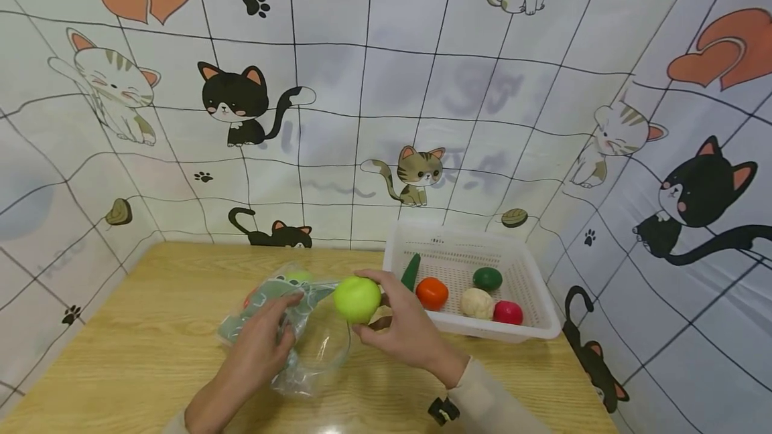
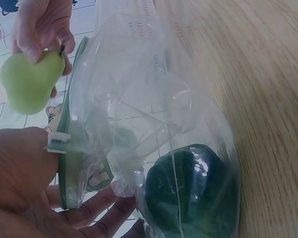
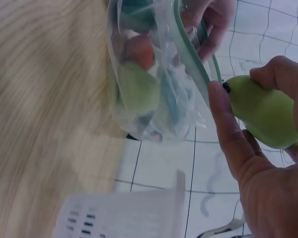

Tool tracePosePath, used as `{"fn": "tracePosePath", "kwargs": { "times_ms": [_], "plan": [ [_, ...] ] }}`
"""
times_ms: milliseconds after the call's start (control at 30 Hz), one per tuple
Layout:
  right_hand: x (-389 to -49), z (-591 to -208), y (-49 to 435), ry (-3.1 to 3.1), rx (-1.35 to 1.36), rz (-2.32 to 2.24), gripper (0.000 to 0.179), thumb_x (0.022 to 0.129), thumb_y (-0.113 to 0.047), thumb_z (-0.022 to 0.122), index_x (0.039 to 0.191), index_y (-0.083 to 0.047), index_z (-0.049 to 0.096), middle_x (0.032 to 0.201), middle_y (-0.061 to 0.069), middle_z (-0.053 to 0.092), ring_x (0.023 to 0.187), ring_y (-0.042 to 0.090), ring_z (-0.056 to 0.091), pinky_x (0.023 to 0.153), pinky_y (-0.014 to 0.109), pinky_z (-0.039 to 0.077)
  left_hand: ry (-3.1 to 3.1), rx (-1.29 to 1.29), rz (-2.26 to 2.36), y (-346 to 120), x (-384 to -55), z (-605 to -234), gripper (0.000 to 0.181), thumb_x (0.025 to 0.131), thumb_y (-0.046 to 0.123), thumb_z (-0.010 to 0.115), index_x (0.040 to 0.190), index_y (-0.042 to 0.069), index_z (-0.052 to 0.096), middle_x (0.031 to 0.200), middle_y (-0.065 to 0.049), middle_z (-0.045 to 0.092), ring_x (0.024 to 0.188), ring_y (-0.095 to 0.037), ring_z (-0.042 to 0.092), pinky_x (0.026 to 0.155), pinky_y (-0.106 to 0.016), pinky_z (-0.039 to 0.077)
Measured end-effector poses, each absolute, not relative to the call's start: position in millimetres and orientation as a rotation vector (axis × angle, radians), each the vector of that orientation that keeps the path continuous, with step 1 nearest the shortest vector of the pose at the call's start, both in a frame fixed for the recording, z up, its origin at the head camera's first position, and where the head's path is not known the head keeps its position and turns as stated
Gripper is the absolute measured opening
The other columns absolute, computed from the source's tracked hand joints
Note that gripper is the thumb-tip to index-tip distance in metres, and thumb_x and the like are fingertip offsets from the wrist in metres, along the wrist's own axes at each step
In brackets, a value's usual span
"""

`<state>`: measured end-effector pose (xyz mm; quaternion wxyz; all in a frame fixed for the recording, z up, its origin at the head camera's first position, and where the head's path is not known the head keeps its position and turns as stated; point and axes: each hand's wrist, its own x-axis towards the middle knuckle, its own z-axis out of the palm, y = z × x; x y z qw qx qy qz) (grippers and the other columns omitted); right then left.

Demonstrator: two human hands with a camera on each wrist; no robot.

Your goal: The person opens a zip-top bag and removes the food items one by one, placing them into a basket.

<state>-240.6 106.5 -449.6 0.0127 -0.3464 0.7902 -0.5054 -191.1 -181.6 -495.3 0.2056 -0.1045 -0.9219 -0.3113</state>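
Where the two hands meet over the table (image 1: 151, 327), a green pear (image 1: 357, 300) is up in the air, just beside the mouth of a clear zip bag (image 1: 261, 303). Right hand (image 1: 416, 332) has the pear in a grasp, thumb and fingers set about its sides. Dark stem (image 3: 226, 88) points toward the bag, close to the green zip strip (image 3: 191, 54); the pear is outside the opening. One right fingertip sits at the strip — whether it touches, cannot tell.

Left hand (image 1: 259, 337) grasps the bag by its mouth, fingers bent about the rim, the mouth apart. White slider (image 2: 58, 142) on the strip, next to the base of that hand. Bag rests on the table, partly filled: a dark green piece (image 2: 188, 191), a red piece (image 3: 140, 51) and a pale green piece (image 3: 137, 89) show through the film, outlines blurred by creases.

To the right, a white basket (image 1: 545, 286) — perforated, toward the far side of the table. Inside: a long green piece (image 1: 411, 272) leaning at the left wall, an orange-red round (image 1: 431, 294), a dark green oval (image 1: 487, 278), a cream lump (image 1: 477, 303), and a pink-red round (image 1: 508, 313) against the lump. Cat-print sheeting (image 1: 332, 79) behind. Pale right sleeve (image 1: 491, 400), small black object (image 1: 443, 410) at its cuff.
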Motion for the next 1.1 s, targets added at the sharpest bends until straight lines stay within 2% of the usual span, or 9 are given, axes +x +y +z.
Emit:
{"fn": "tracePosePath", "kwargs": {
  "times_ms": [300,433,633,800,967,1100],
  "plan": [
    [-255,-440,140,2.714,-1.043,-1.438,0.092,0.095,-0.003,0.093,0.173,-0.022,0.050,0.155,0.011,0.061,0.103,0.025,0.076,0.077,0.028,0.071,-2.580,-0.281,-0.871,-182,-191,-493,0.060,0.094,-0.009,0.076,0.151,0.008,0.074,0.143,-0.013,0.080,0.100,-0.014,0.069,0.086,-0.039,0.063],
    [-266,-434,155,2.900,-0.988,-1.285,0.092,0.093,-0.008,0.096,0.173,-0.023,0.052,0.151,0.011,0.066,0.099,0.023,0.074,0.080,0.029,0.070,-2.596,-0.275,-0.877,-183,-191,-493,0.059,0.095,-0.008,0.076,0.151,0.009,0.074,0.144,-0.011,0.080,0.098,-0.012,0.066,0.083,-0.036,0.060],
    [-279,-428,180,3.048,-0.893,-1.089,0.089,0.093,-0.010,0.096,0.171,-0.021,0.056,0.147,0.012,0.070,0.098,0.016,0.073,0.083,0.029,0.067,-2.606,-0.277,-0.886,-183,-191,-493,0.058,0.096,-0.008,0.076,0.151,0.009,0.074,0.145,-0.011,0.079,0.098,-0.012,0.066,0.082,-0.033,0.060],
    [-288,-424,195,3.047,-0.806,-0.984,0.088,0.094,-0.010,0.095,0.172,-0.021,0.055,0.146,0.015,0.070,0.103,0.021,0.076,0.081,0.029,0.066,-2.615,-0.271,-0.910,-183,-190,-493,0.058,0.096,-0.007,0.076,0.152,0.009,0.074,0.146,-0.010,0.078,0.096,-0.010,0.064,0.080,-0.031,0.058],
    [-297,-421,208,3.044,-0.707,-0.895,0.087,0.095,-0.009,0.094,0.172,-0.016,0.055,0.147,0.020,0.069,0.103,0.024,0.076,0.086,0.039,0.068,-2.611,-0.276,-0.909,-184,-190,-493,0.058,0.096,-0.007,0.076,0.152,0.010,0.074,0.145,-0.008,0.079,0.092,-0.008,0.061,0.077,-0.028,0.056],
    [-306,-419,217,3.059,-0.607,-0.822,0.086,0.094,-0.010,0.093,0.171,-0.011,0.055,0.141,0.024,0.070,0.101,0.026,0.073,0.090,0.047,0.068,-2.628,-0.268,-0.913,-184,-190,-492,0.059,0.097,-0.007,0.076,0.153,0.010,0.073,0.145,-0.007,0.079,0.093,-0.009,0.062,0.077,-0.027,0.056]
  ]
}}
